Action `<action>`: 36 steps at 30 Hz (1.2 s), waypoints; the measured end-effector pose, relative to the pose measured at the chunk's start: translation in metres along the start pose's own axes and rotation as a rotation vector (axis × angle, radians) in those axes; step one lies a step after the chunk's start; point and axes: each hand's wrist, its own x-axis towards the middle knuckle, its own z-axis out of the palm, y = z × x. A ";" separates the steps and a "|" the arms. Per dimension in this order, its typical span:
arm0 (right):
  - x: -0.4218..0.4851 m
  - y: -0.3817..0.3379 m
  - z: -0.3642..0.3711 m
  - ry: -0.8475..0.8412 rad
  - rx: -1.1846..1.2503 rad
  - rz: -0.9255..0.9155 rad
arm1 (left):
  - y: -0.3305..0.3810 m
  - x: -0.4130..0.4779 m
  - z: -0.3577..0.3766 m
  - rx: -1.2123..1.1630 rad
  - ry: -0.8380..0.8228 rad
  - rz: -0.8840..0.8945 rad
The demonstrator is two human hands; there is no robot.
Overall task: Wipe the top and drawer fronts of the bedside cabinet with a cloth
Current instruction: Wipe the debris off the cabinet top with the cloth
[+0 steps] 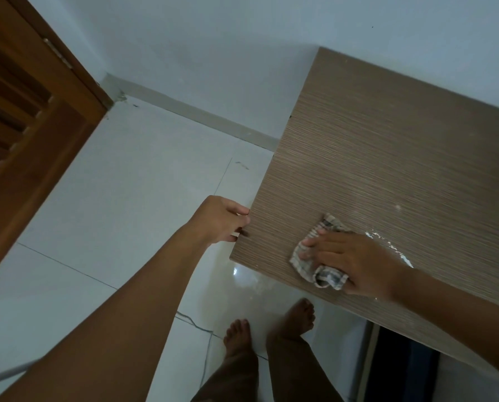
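White glossy floor tiles [120, 216] fill the near and left field, with two bare feet [271, 329] planted just before the front edge of the bedside cabinet [387, 158]. Only the wood-grain top of the cabinet is shown; the drawer fronts are hidden below the front edge. Near the front left corner of that top, a small checked cloth [315, 256] is pressed flat under the right hand [355, 264], whose fingers [317, 242] are laid together and extended over the fabric, the near fold being pinched by the thumb side. A streak of pale dust or powder [387, 245] is seen just beside the hand, toward the right. The left edge of the top is gripped by the left hand [220, 219], fingers curled shut against it, apparently to steady the cabinet.

The cloth is judged light, limp and easily bunched; it is best held under a flat palm with one fold trapped, so that it is not rolled up. The laminate is judged stiff and smooth, so sliding should meet little resistance. Farther off, a skirting board [201, 114], a white wall [213, 39] and a wooden door [24, 111] are seen.
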 end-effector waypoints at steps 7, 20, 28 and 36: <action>-0.002 -0.022 -0.013 0.212 0.081 0.044 | 0.007 -0.003 0.001 0.056 -0.006 -0.014; 0.040 -0.034 0.021 0.026 -0.016 -0.035 | 0.008 -0.008 0.008 0.064 0.067 -0.024; -0.027 -0.019 0.006 0.033 -0.071 -0.044 | 0.004 -0.006 0.013 0.143 0.156 0.045; -0.054 -0.036 -0.051 0.853 0.440 0.471 | 0.031 -0.016 0.064 0.965 0.295 0.474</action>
